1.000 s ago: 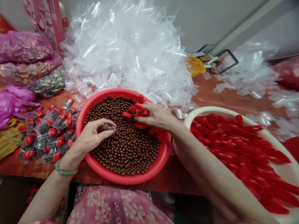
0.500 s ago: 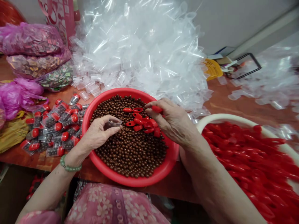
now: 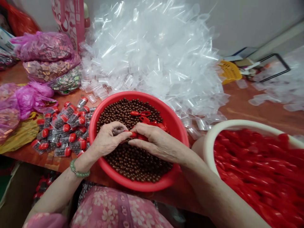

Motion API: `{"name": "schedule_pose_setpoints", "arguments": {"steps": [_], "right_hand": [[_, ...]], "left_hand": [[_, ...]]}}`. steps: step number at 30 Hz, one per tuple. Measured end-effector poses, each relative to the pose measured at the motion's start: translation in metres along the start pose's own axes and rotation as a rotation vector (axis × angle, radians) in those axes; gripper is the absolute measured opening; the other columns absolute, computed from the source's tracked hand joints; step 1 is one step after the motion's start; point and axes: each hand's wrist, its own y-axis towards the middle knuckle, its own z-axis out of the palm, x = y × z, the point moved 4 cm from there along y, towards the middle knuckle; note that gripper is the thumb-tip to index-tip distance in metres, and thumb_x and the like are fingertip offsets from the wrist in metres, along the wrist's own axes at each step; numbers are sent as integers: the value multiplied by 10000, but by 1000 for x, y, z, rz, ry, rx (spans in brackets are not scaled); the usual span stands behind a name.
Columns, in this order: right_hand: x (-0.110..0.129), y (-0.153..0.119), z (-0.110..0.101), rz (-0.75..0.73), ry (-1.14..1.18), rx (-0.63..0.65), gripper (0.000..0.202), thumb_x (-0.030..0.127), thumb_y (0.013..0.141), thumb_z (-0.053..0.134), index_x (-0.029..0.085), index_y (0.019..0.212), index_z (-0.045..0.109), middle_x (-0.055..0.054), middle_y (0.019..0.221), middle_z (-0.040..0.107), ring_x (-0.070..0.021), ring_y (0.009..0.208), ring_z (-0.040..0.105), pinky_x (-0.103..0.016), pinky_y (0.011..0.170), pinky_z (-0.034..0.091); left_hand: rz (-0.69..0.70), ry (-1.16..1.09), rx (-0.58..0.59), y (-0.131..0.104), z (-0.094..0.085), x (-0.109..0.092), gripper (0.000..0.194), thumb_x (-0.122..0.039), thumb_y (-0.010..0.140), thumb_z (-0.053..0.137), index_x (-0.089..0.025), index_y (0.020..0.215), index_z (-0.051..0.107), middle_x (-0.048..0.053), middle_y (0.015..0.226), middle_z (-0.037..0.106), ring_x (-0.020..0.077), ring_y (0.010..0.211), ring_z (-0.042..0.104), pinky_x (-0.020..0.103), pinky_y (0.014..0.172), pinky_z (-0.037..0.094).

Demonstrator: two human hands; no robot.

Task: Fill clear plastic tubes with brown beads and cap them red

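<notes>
My left hand (image 3: 108,139) is closed round a small clear plastic tube (image 3: 118,129), its mouth turned toward the other hand. Between the thumb and fingers of my right hand (image 3: 154,141) is a red plastic cap (image 3: 132,134), which meets the fingertips of the left. Both hands are over a red basin (image 3: 140,186) filled with round brown balls (image 3: 133,169). More red caps (image 3: 144,119) lie on the balls just behind my right hand. Whether the cap touches the tube is hidden by my fingers.
Left of the basin lie filled red-capped tubes (image 3: 68,126). Pink bags of small packets (image 3: 47,60) are stacked behind them. A big heap of clear tubes (image 3: 154,53) rises at the back. At right stands a white tub (image 3: 209,148) of red caps, with a yellow basket (image 3: 230,72) beyond.
My right hand has come left and down with the red cap, up to the left hand. The left hand still holds the tube. The view has shifted slightly left.
</notes>
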Motion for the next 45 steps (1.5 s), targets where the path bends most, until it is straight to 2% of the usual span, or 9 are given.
{"name": "schedule_pose_setpoints", "arguments": {"steps": [4, 9, 14, 19, 26, 30, 34, 38, 45], "right_hand": [[1, -9, -1, -49, -208, -106, 192, 317, 943, 515, 188, 1015, 638, -78, 915, 601, -195, 824, 589, -344, 743, 517], [7, -14, 0, -148, -452, -260, 275, 270, 950, 485, 137, 1152, 615, -109, 860, 625, -229, 774, 605, -377, 677, 546], [9, -14, -2, -220, -239, -400, 218, 199, 929, 542, 222, 1138, 597, -63, 950, 702, -176, 822, 685, -308, 743, 583], [15, -8, 4, -290, -145, -568, 196, 139, 881, 600, 216, 1062, 615, -52, 901, 729, -165, 806, 706, -279, 736, 591], [26, 0, 9, -301, -154, -633, 266, 110, 853, 622, 216, 1096, 613, -51, 925, 749, -158, 786, 710, -268, 727, 587], [12, 0, 2, -68, 179, -652, 111, 189, 811, 681, 229, 902, 632, 0, 779, 715, -134, 645, 675, -256, 618, 572], [-6, 1, 2, 139, 681, -719, 191, 283, 764, 749, 237, 907, 631, 11, 804, 719, -136, 669, 690, -270, 644, 587], [-7, 9, 9, 104, 878, -740, 235, 300, 745, 773, 276, 962, 687, 18, 897, 733, -131, 825, 694, -272, 782, 575], [8, 17, 29, 76, 862, -661, 122, 298, 761, 754, 242, 860, 712, 3, 843, 741, -151, 772, 701, -306, 742, 586]], "left_hand": [[-69, -124, -6, -1, -3, 3, 217, -340, 778, 669, -143, 754, 582, -27, 612, 566, 77, 560, 514, 217, 577, 413], [-118, -255, -3, -1, -8, 7, 285, -389, 754, 721, -136, 776, 591, -22, 638, 597, 72, 566, 552, 203, 583, 439], [-148, -351, -34, 1, -11, 16, 345, -451, 761, 717, -130, 770, 589, -12, 630, 616, 69, 571, 573, 190, 594, 451], [-85, -321, 4, -1, -5, 12, 416, -535, 782, 664, -126, 785, 591, -5, 630, 612, 79, 570, 576, 196, 583, 455], [-32, -282, -1, -4, -3, 7, 496, -633, 768, 615, -141, 780, 560, -21, 642, 569, 86, 580, 568, 206, 585, 461], [-59, -283, 91, -4, 1, 8, 454, -576, 766, 649, -136, 844, 570, -5, 665, 600, 94, 604, 577, 224, 608, 465], [-59, -270, 155, -4, 3, 8, 329, -403, 731, 728, -133, 844, 578, -26, 660, 578, 70, 578, 532, 220, 604, 443], [-48, -287, 190, -3, 4, 8, 261, -341, 733, 722, -130, 805, 586, -36, 641, 560, 64, 575, 517, 214, 598, 428], [-95, -282, 220, -2, 4, 15, 360, -441, 673, 771, -130, 676, 588, -33, 589, 552, 67, 536, 497, 211, 548, 412]]}}
